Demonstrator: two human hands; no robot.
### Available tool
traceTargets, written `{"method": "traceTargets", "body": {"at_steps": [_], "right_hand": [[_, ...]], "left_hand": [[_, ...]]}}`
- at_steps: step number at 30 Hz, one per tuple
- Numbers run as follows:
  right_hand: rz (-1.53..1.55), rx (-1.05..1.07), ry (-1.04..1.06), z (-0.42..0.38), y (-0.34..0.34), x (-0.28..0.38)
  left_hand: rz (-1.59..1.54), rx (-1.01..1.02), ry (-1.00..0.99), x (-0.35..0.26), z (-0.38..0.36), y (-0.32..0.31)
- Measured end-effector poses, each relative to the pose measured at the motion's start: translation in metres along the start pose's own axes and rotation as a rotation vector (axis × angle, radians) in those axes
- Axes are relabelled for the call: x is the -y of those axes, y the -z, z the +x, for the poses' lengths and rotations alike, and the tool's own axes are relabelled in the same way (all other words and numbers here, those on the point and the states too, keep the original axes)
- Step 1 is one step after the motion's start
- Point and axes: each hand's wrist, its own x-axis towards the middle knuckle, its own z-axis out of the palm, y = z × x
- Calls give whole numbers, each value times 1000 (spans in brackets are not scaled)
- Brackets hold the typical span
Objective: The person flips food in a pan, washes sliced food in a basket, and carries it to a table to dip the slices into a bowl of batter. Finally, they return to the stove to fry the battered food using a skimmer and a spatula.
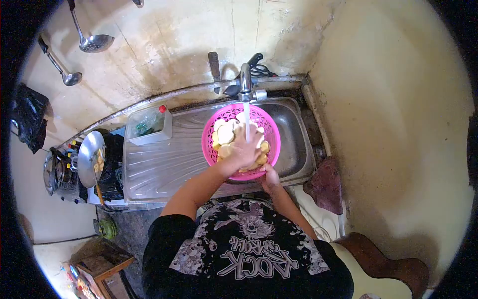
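Stained cream walls point(164, 55) stand around us, and below them runs a metal sink point(154, 192) with a ribbed drainer point(174, 159). Our pink basket point(205, 144), full of pale round slices point(225, 133), is over the edge between the drainer and the basin point(294, 130), under the tap point(245, 79). Water point(247, 119) falls from the tap onto our left hand point(244, 151), which lies palm down on the slices with its fingers spread; its grip is wide, and we cannot see it hold any slice. Our right hand point(270, 180) has its grip closed on the near rim of the basket, near the left wrist. On the drainer, left of the basket, we see a clear box point(153, 136); farther left, a pan point(88, 149) has food point(99, 160) in it
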Motion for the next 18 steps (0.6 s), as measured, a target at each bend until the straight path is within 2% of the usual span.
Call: {"method": "traceTargets", "body": {"at_steps": [3,4,6,8,11,14,16,18], "right_hand": [[-9,3,-13,-2,-5,7],[-3,5,-24,-4,-7,9],[29,23,-41,-7,-6,10],[32,10,-25,-8,-1,12],[11,-67,18,-12,6,13],[21,-101,6,-11,9,12],[21,-58,3,-2,21,5],[-2,-19,44,-11,14,14]], "left_hand": [[39,-114,197,0,0,2],[17,8,236,-3,-1,-3],[-54,386,7,4,2,-3],[-258,449,-169,14,-9,15],[-16,169,45,21,-26,38],[-70,140,208,26,-18,-37],[-258,190,350,-11,-7,4],[-305,245,26,-14,-9,19]]}}
